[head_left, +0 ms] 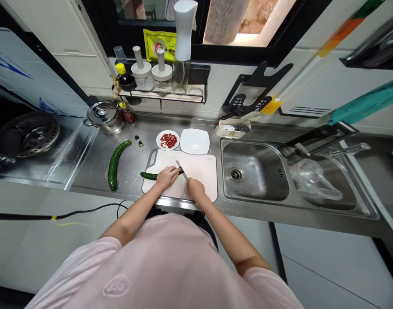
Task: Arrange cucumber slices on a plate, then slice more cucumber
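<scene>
cutting board [199, 171]: cucumber [147, 175] (partly hidden) under left hand [167, 177].

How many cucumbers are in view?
2. A whole dark-green cucumber lies on the stainless-steel counter; a shorter one lies on the white cutting board under the left hand. Small dark pieces by the round white plate may be offcuts.

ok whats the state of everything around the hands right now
left hand, pressing on the cucumber
right hand, gripping the kitchen knife
kitchen knife, blade down at the cucumber
cucumber on the board, pinned under the left hand
second cucumber, lying on the counter
pot, lid on
plate, holding chopped red pieces
plastic bag, crumpled in the sink
</scene>
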Action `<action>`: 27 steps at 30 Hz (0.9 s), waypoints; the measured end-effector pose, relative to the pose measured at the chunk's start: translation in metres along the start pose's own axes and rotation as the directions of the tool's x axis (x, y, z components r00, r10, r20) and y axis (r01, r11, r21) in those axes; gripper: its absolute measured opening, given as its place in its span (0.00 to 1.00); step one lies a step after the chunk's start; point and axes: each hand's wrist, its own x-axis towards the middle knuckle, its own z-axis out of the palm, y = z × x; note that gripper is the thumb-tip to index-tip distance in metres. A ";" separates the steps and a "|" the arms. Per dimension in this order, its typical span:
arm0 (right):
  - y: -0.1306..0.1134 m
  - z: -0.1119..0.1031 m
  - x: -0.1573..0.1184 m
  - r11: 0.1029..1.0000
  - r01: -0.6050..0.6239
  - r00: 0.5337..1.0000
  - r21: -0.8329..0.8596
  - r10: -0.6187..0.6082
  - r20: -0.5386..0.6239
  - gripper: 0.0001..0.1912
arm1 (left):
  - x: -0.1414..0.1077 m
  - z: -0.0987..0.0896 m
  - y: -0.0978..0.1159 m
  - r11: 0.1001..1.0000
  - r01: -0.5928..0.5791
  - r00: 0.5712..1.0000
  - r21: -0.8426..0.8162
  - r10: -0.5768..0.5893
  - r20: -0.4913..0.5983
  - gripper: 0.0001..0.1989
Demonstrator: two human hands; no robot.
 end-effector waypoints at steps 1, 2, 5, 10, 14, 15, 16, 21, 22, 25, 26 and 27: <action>0.001 0.001 -0.003 1.000 -0.004 1.000 -0.003 0.004 0.002 0.13 | 0.000 0.000 0.000 1.000 0.001 1.000 0.000 -0.001 -0.001 0.15; 0.003 0.003 -0.006 1.000 -0.007 1.000 -0.006 0.007 0.001 0.13 | 0.000 0.000 0.000 1.000 0.004 1.000 0.002 -0.004 -0.001 0.15; 0.006 0.007 -0.011 1.000 -0.012 1.000 -0.010 0.012 -0.004 0.12 | 0.000 0.001 0.000 1.000 0.008 1.000 0.005 -0.008 0.000 0.15; 0.006 0.007 -0.015 1.000 -0.015 1.000 -0.014 0.014 -0.003 0.12 | 0.000 0.000 0.000 1.000 0.018 1.000 0.002 -0.018 0.002 0.15; 0.002 0.001 -0.013 1.000 -0.019 1.000 -0.007 0.019 0.007 0.12 | 0.000 0.001 0.000 1.000 0.017 1.000 -0.008 -0.017 0.002 0.15; 0.001 0.000 -0.011 1.000 -0.021 1.000 -0.006 0.021 0.013 0.12 | 0.000 0.001 0.000 1.000 0.017 1.000 -0.009 -0.017 0.001 0.15; 0.000 -0.001 -0.010 1.000 -0.021 1.000 -0.005 0.021 0.018 0.13 | 0.000 0.001 0.000 1.000 0.016 1.000 -0.011 -0.016 0.001 0.15; -0.002 0.000 -0.001 1.000 0.001 1.000 -0.005 -0.001 -0.020 0.13 | -0.001 0.000 0.000 1.000 0.018 1.000 -0.016 -0.018 0.000 0.14; -0.002 0.000 0.001 1.000 0.006 1.000 -0.005 -0.006 -0.029 0.13 | -0.001 0.000 0.000 1.000 0.017 1.000 -0.017 -0.017 0.002 0.14; -0.005 -0.001 0.006 1.000 0.016 0.999 -0.002 -0.016 -0.052 0.13 | -0.001 0.000 0.000 1.000 0.012 1.000 -0.014 -0.012 0.004 0.15; -0.006 -0.001 0.008 1.000 0.017 0.998 0.000 -0.017 -0.056 0.13 | 0.000 0.000 0.000 1.000 0.012 1.000 -0.012 -0.012 0.003 0.15; -0.007 -0.003 0.010 1.000 0.018 0.998 0.002 -0.018 -0.057 0.13 | 0.000 0.000 0.000 1.000 0.012 1.000 -0.010 -0.012 0.001 0.15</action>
